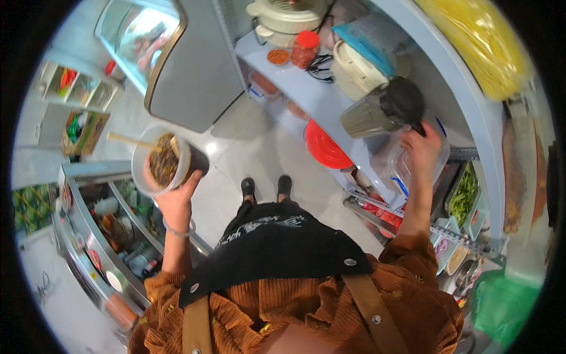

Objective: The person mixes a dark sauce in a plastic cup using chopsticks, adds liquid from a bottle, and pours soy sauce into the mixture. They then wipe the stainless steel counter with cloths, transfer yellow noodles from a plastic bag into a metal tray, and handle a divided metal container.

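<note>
On the left, my left hand (177, 197) grips a translucent plastic tub (140, 166) from below and its near side. Dark brown, chunky food (164, 163) is in the tub, and a pale wooden stick (128, 139) pokes out over its rim. My right hand (422, 146) is closed around the black handle of a see-through jug (365, 117) with a black lid (402, 102). The jug is tilted over the white shelf; whether it touches the shelf I cannot tell. A transparent plastic container with blue clips (391, 166) lies just under my right hand.
The white shelf (305, 82) carries a cream electric cooker (287, 22), a red-lidded jar (306, 48) and a cream pot (353, 71). A red plastic lid (327, 144) shows below. A grey door (199, 66) stands ahead; a glass-topped chiller (93, 194) is at left.
</note>
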### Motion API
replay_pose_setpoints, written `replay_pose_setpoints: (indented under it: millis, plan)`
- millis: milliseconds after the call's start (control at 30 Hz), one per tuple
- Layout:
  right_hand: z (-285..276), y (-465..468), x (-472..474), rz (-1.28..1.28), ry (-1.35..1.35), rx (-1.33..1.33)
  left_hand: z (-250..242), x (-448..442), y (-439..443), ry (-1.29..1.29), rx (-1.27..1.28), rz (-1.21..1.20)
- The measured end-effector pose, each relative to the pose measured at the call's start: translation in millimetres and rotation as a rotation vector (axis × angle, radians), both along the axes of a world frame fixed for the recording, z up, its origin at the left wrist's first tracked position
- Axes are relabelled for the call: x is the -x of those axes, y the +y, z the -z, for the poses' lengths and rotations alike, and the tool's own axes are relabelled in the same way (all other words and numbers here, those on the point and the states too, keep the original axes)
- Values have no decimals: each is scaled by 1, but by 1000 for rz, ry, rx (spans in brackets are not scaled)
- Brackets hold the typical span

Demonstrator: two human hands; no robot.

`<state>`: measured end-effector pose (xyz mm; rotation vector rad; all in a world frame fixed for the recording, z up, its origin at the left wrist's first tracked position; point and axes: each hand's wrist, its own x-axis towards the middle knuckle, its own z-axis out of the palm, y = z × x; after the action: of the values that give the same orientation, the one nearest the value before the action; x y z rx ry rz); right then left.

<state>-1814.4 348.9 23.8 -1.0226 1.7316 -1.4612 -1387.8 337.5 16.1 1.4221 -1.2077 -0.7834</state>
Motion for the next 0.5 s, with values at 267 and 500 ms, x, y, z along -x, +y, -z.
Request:
replay_pose_setpoints:
  millis: [267, 500]
  plan:
    - [50, -25, -94, -13, -157, -226, -3, -3, -9, 46, 54, 78]
    - [6, 0, -106, -217, 93, 98, 8, -29, -11, 122, 23, 100]
